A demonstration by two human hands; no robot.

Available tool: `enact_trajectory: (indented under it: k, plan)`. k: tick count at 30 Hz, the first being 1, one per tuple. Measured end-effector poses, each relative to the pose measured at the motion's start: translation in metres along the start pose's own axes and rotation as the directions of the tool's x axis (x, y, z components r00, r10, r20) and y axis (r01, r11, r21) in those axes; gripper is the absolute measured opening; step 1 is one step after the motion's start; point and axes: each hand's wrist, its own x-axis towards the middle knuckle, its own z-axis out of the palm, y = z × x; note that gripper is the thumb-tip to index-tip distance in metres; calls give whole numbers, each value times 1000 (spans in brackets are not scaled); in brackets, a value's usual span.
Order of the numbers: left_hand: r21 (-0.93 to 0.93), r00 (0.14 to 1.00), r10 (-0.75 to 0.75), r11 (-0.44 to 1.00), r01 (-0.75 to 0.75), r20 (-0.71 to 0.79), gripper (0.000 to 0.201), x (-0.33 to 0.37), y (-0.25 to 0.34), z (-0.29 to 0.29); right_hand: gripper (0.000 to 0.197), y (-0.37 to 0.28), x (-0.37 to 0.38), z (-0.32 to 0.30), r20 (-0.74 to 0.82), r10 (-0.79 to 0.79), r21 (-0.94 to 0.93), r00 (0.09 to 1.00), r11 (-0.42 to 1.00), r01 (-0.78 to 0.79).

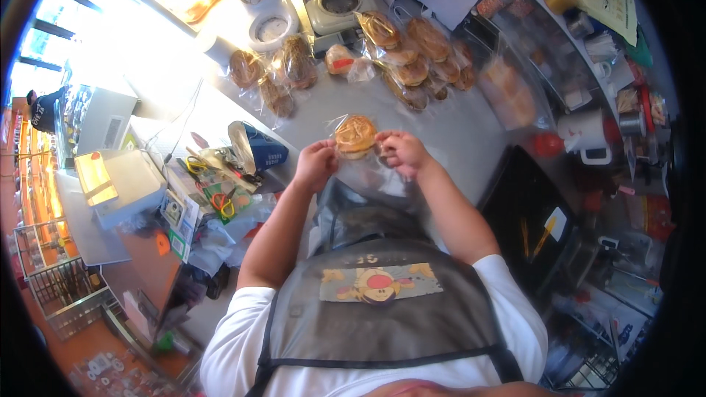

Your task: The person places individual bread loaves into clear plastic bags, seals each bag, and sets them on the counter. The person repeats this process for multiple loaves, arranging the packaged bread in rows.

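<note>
A round golden-brown bun (355, 133) in a clear plastic bag (360, 165) is in front of my chest, above the near part of the grey worktop (298, 126). My left hand (317, 165) pinches the bag at the bun's left side. On the other side, my right hand (403, 153) has its fingers closed on the bag's right edge. The bag's loose plastic hangs toward my grey apron (382, 309). Whether the bag's mouth is sealed cannot be made out.
Bagged buns (412, 71) are piled at the far side, with darker bagged loaves (298, 62) to their left. Behind stand a mixer (271, 28) and a scale (340, 1). Scissors (223, 204) lie left, a black tray (526, 206) right, and a white jug (585, 136) beyond.
</note>
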Motion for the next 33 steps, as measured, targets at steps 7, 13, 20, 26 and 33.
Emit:
enact_trajectory:
  k: [7,13,20,26,33]
  plan:
    - [-174,999,-9,985,15,37,22,-5,64,34,19,-51,-5,59,-57,-161,145,985,975,168]
    - [-241,995,-5,970,28,95,20,4,69,20,22,-51,-8,54,-118,-176,127,977,973,191]
    - [-82,996,-7,997,14,90,25,1,42,-5,30,-31,-10,41,-151,-176,-126,973,979,158]
    - [352,969,248,907,-233,0,20,-1,14,-12,13,5,1,45,-218,-469,-312,856,865,394]
    - [485,932,283,863,-144,-228,25,1,-28,-27,19,51,12,17,-317,-586,-699,746,676,234]
